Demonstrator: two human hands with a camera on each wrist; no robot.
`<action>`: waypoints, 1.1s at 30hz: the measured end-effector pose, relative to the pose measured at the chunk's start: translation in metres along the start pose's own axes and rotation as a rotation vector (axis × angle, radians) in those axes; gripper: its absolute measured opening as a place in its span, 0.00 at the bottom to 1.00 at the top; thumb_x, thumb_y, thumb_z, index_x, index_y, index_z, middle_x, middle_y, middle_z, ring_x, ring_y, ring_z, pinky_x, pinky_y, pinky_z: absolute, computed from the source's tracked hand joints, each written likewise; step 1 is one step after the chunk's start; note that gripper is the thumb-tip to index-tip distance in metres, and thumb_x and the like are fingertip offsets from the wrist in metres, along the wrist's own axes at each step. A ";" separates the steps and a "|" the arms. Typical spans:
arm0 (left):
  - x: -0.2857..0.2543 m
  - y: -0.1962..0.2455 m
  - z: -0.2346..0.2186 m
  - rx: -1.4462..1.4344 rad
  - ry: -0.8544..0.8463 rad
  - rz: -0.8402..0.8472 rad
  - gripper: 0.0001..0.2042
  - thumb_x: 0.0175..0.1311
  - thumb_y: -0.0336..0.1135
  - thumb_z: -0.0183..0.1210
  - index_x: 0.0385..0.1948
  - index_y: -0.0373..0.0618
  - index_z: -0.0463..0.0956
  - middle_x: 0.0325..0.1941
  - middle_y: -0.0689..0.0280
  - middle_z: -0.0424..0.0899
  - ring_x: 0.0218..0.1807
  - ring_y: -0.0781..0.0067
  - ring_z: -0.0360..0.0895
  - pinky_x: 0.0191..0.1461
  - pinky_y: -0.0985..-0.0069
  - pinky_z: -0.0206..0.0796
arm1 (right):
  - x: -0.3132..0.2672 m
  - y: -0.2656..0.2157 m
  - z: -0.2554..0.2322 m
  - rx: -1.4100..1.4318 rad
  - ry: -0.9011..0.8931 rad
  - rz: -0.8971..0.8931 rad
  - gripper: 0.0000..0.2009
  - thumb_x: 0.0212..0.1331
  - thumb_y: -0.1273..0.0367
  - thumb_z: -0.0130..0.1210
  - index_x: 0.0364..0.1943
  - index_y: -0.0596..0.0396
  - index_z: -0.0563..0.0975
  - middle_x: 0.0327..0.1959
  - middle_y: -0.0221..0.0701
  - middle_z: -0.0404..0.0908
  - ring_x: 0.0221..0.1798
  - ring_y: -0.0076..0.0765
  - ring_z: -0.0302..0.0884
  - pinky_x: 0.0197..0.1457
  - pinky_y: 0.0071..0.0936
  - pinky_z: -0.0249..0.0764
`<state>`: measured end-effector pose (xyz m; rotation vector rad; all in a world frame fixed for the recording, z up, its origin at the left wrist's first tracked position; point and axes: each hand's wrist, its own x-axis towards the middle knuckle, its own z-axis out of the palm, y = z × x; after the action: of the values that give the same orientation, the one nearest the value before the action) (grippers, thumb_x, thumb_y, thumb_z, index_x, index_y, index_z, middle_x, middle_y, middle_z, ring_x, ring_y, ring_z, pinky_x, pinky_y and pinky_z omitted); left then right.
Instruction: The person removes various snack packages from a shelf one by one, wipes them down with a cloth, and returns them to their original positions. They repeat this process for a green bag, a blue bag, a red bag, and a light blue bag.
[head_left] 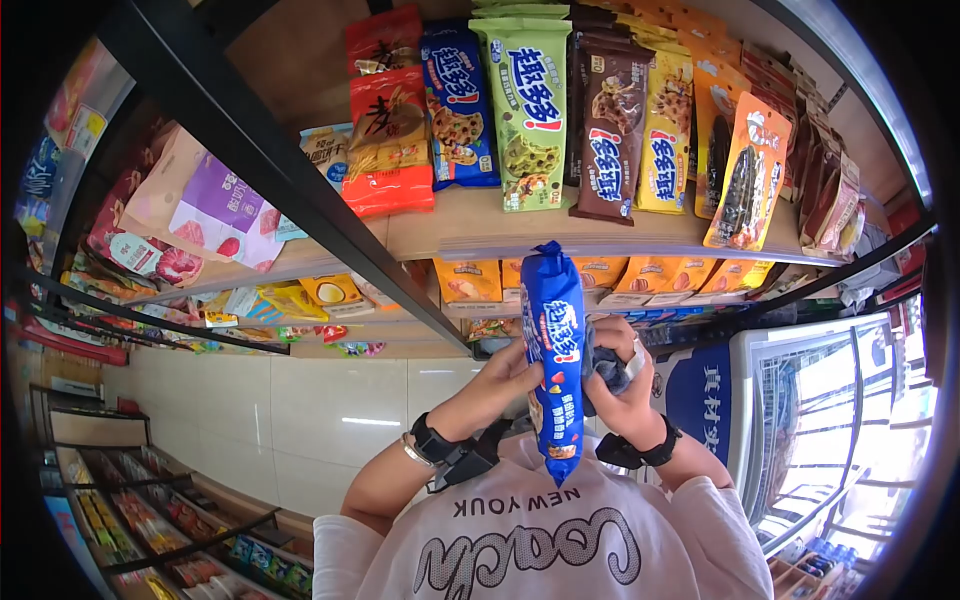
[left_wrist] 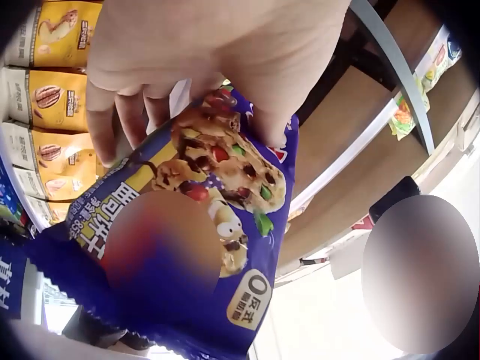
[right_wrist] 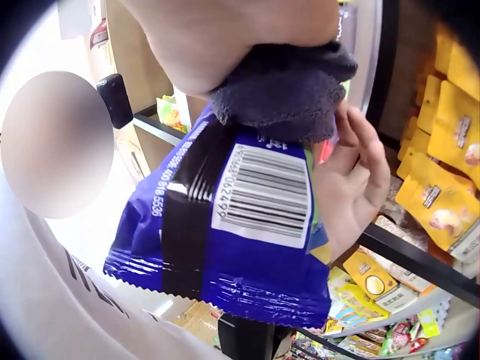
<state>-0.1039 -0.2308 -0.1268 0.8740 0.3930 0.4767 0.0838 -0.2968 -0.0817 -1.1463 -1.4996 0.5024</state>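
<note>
Both hands grip: left hand (head_left: 500,385) fingers curl round blue cookie packet (head_left: 553,350), frame centre; right hand (head_left: 620,385) presses grey cloth (head_left: 603,360) against it. Judgement: brace firmly, wipe lightly, avoid crushing cookies.

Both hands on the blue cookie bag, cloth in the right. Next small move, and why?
Probably draw the grey cloth down the blue cookie bag. The right hand presses the cloth on the barcode side near its upper part, the left hand grips the printed front, and the lower part lies uncovered.

Blue cookie packet (head_left: 553,350) with white barcode; dark grey cloth (right_wrist: 281,90).
</note>
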 end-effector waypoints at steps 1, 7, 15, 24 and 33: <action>0.000 -0.002 0.001 -0.028 0.020 0.004 0.34 0.68 0.47 0.59 0.70 0.46 0.54 0.63 0.69 0.70 0.64 0.77 0.67 0.66 0.70 0.62 | 0.002 -0.002 -0.002 -0.052 0.016 -0.034 0.13 0.46 0.74 0.59 0.40 0.58 0.76 0.41 0.40 0.76 0.42 0.42 0.76 0.49 0.33 0.71; -0.003 -0.001 0.015 -0.044 0.046 0.068 0.30 0.73 0.40 0.53 0.71 0.48 0.49 0.65 0.64 0.68 0.64 0.73 0.68 0.68 0.69 0.62 | 0.033 -0.031 -0.010 -0.384 0.115 -0.157 0.17 0.41 0.79 0.64 0.40 0.56 0.79 0.41 0.39 0.74 0.39 0.43 0.76 0.44 0.33 0.74; 0.000 0.015 0.018 -0.127 0.194 0.196 0.30 0.75 0.33 0.48 0.74 0.49 0.43 0.66 0.65 0.68 0.62 0.75 0.71 0.64 0.73 0.66 | -0.002 -0.027 -0.009 -0.261 -0.186 -0.136 0.17 0.36 0.77 0.67 0.37 0.55 0.81 0.40 0.36 0.74 0.39 0.43 0.75 0.43 0.35 0.74; 0.007 0.013 0.022 -0.030 0.211 0.217 0.31 0.73 0.29 0.50 0.73 0.48 0.43 0.62 0.64 0.71 0.58 0.74 0.74 0.62 0.71 0.70 | 0.027 -0.013 -0.006 -0.352 0.044 -0.220 0.19 0.36 0.79 0.66 0.39 0.56 0.79 0.42 0.38 0.74 0.41 0.47 0.76 0.43 0.36 0.75; 0.003 0.057 0.027 -0.098 0.304 0.431 0.28 0.72 0.31 0.53 0.70 0.46 0.49 0.59 0.59 0.74 0.50 0.69 0.81 0.52 0.69 0.78 | -0.024 -0.019 -0.009 -0.191 -0.439 -0.212 0.14 0.37 0.75 0.68 0.33 0.54 0.79 0.40 0.34 0.74 0.40 0.44 0.75 0.44 0.36 0.76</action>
<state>-0.1005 -0.2148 -0.0659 0.7925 0.4550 1.0258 0.0826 -0.3276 -0.0757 -1.0463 -2.0617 0.4915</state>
